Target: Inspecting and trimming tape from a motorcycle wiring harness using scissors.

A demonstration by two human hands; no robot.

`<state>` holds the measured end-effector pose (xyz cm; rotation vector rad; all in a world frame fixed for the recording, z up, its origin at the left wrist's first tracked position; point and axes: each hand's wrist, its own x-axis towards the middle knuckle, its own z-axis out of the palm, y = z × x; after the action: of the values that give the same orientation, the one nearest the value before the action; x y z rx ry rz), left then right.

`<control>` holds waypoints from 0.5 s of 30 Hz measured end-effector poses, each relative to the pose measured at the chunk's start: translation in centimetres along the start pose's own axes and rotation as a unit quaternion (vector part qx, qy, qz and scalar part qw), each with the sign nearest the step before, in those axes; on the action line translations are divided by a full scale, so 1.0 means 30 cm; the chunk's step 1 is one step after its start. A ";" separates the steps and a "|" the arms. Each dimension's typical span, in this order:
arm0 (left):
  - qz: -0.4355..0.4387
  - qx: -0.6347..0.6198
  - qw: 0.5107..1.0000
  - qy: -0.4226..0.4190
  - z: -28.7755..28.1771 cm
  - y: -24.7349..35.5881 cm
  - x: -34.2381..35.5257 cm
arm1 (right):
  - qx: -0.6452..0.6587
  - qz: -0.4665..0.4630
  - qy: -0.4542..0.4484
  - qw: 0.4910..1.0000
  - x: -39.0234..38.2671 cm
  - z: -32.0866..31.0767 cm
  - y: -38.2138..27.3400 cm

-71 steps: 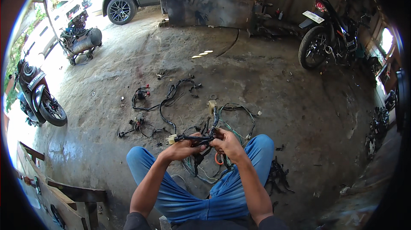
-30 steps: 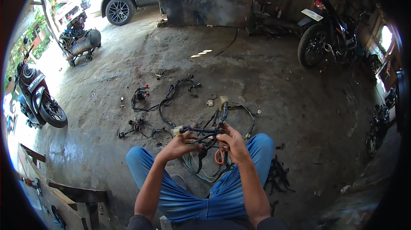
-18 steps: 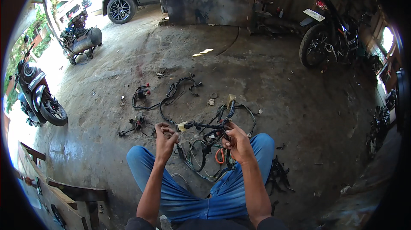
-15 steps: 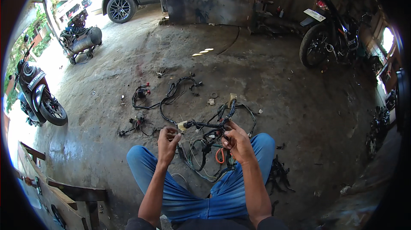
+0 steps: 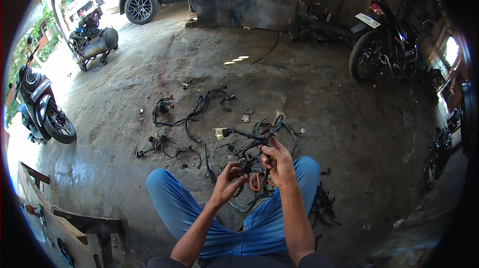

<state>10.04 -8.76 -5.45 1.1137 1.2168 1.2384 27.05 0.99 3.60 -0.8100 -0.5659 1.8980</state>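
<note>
A black-wrapped wiring harness (image 5: 247,135) is held up between my knees, its branches hanging toward the floor. My right hand (image 5: 278,162) is closed around its main bundle, thumb and fingers pinching the dark wires. My left hand (image 5: 230,180) closes on a dark lump of the harness, which looks like a black connector (image 5: 245,165). A white connector (image 5: 220,132) ends the branch that points left, and a cream connector (image 5: 278,116) tops another branch. An orange cable loop (image 5: 255,181) and thin green and white wires hang below my hands.
More black harness (image 5: 188,126) lies on the concrete floor ahead, with a smaller wire cluster (image 5: 160,139) at left. Black parts (image 5: 325,205) lie beside my right knee. A wooden frame (image 5: 55,213) stands at lower left. Motorcycles, a compressor (image 5: 97,46) and a white car stand farther off.
My left hand has left the white connector and moved right and down to the dark lump near my right hand. The white connector's branch now sticks out freely, slightly higher.
</note>
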 end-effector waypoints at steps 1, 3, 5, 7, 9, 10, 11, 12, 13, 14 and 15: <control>-0.028 -0.085 0.996 0.000 0.006 0.034 -0.004 | -0.033 -0.004 -0.017 0.999 -0.002 -0.002 -0.002; -0.020 -0.092 0.995 0.041 0.003 0.036 0.002 | -0.066 -0.009 -0.034 0.997 -0.006 -0.010 -0.006; -0.029 -0.086 0.992 0.092 -0.010 0.057 -0.001 | -0.118 -0.020 -0.030 0.992 -0.013 -0.031 -0.007; 0.006 -0.077 0.992 0.103 -0.017 0.093 -0.005 | -0.108 -0.024 -0.028 0.994 -0.018 -0.047 -0.007; 0.088 -0.079 0.984 0.131 -0.012 0.137 -0.002 | -0.096 -0.028 -0.024 0.995 -0.016 -0.059 -0.001; 0.087 -0.077 0.985 0.131 -0.015 0.152 -0.004 | -0.091 -0.041 -0.014 0.995 -0.012 -0.065 0.004; 0.079 -0.069 0.985 0.137 -0.023 0.166 -0.008 | -0.085 -0.055 -0.003 0.995 -0.011 -0.071 0.008; 0.073 -0.063 0.985 0.145 -0.034 0.183 -0.012 | -0.085 -0.055 -0.003 0.995 -0.014 -0.066 0.007; 0.079 -0.014 0.986 0.148 -0.041 0.207 -0.011 | -0.094 -0.076 0.010 0.993 -0.018 -0.061 0.005; 0.080 -0.014 0.986 0.148 -0.050 0.223 -0.010 | -0.103 -0.096 0.023 0.990 -0.022 -0.058 0.003; 0.081 0.028 0.987 0.137 -0.057 0.237 -0.008 | -0.100 -0.096 0.022 0.990 -0.021 -0.060 0.002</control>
<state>7.91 -8.80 1.56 1.1263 1.3942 1.5277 28.54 0.47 2.53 -0.8902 -0.7889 1.6610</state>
